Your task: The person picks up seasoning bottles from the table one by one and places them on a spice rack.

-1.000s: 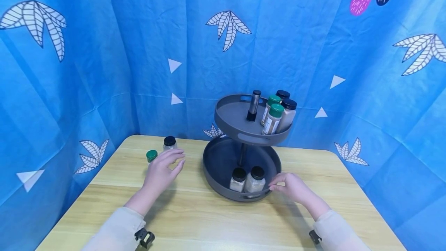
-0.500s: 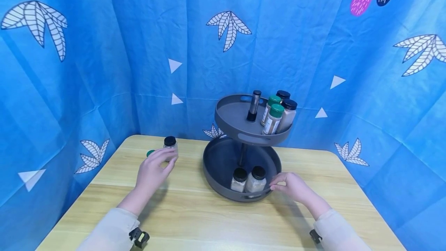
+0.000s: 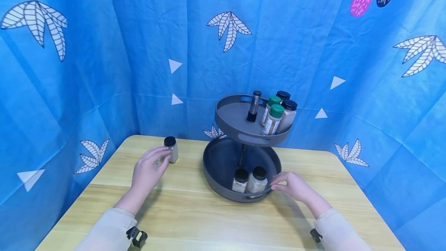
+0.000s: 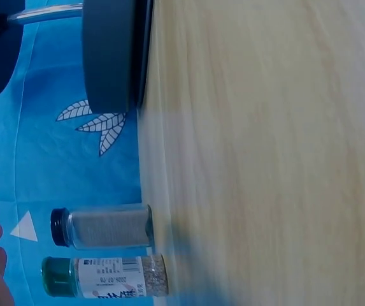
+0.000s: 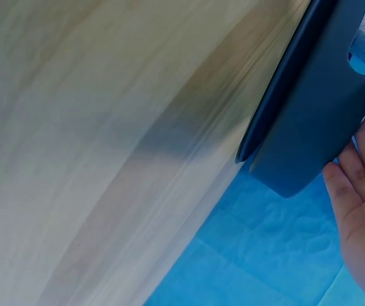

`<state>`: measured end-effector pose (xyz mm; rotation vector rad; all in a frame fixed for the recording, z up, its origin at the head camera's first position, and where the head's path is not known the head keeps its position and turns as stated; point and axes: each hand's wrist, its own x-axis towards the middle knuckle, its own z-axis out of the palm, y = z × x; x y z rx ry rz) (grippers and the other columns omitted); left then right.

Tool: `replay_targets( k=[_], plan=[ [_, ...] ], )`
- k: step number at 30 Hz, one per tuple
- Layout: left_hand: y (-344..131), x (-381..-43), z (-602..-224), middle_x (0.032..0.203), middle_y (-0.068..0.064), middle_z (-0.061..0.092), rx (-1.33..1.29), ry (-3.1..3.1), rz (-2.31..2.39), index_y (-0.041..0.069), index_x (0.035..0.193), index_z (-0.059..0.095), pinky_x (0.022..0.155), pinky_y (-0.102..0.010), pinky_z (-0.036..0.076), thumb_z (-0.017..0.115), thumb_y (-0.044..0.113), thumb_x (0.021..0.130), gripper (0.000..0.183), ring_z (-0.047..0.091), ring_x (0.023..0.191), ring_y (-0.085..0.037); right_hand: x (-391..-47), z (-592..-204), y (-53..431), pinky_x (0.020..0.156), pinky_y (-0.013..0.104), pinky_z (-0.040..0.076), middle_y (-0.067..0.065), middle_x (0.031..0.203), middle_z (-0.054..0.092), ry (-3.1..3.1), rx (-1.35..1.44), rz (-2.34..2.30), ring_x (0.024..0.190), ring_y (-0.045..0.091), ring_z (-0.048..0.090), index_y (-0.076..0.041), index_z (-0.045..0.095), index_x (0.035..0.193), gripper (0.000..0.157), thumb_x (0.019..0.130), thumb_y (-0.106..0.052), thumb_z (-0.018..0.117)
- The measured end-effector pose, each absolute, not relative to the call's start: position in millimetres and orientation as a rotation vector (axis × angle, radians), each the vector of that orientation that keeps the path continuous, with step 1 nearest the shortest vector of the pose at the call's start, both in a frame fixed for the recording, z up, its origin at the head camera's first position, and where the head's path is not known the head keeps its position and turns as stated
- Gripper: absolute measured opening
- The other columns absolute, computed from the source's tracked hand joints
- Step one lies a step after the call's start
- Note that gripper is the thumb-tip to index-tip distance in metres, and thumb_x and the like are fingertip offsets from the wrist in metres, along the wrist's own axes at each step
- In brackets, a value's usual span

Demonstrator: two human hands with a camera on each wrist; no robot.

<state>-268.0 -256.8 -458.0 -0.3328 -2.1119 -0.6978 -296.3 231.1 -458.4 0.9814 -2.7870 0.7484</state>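
Note:
My left hand [image 3: 149, 167] is held with relaxed, bent fingers around nothing, beside a black-capped spice jar [image 3: 173, 152] at the table's back left. In the left wrist view a green-capped spice bottle [image 4: 112, 277] stands next to that jar [image 4: 109, 227]; the left hand hides this bottle in the head view. My right hand [image 3: 294, 187] pinches the rim of a dark grey two-tier turntable [image 3: 217, 187] at its lower tray. Two black-capped jars, one smaller [image 3: 240, 183] and one wider [image 3: 257, 183], stand inside that tray near the right hand.
The upper tray [image 3: 231, 117] carries a slim black-and-silver bottle [image 3: 254, 105], green-capped bottles [image 3: 271, 121] and black-capped jars [image 3: 287, 115]. A blue patterned curtain [image 3: 150, 69] surrounds the light wooden table [image 3: 195, 224].
My left hand has drawn back leftward and toward me, covering the green-capped bottle and exposing more of the black-capped jar. The jars in the lower tray have shifted slightly right; the right hand barely moved.

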Motion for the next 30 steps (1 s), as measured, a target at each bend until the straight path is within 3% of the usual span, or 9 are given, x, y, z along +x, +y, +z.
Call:
replay_targets(
  k=[30],
  plan=[
    [-282.6, -273.0, -470.5, 0.116, -0.016, 0.072, -0.168, -2.146, -0.673, 0.003, 0.107, 0.076, 0.095, -0.055, 0.051, 0.081, 0.005, 0.082, 0.026, 0.064, 0.111, -0.038, -308.7, -458.2, 240.0, 0.097, 0.058, 0.049, 0.019, 0.109, 0.073, -2.808, 1.064, 0.793, 0.108, 0.039, 0.067, -0.011, 0.080, 0.094, 0.009, 0.087, -0.016, 0.076]
  ],
)
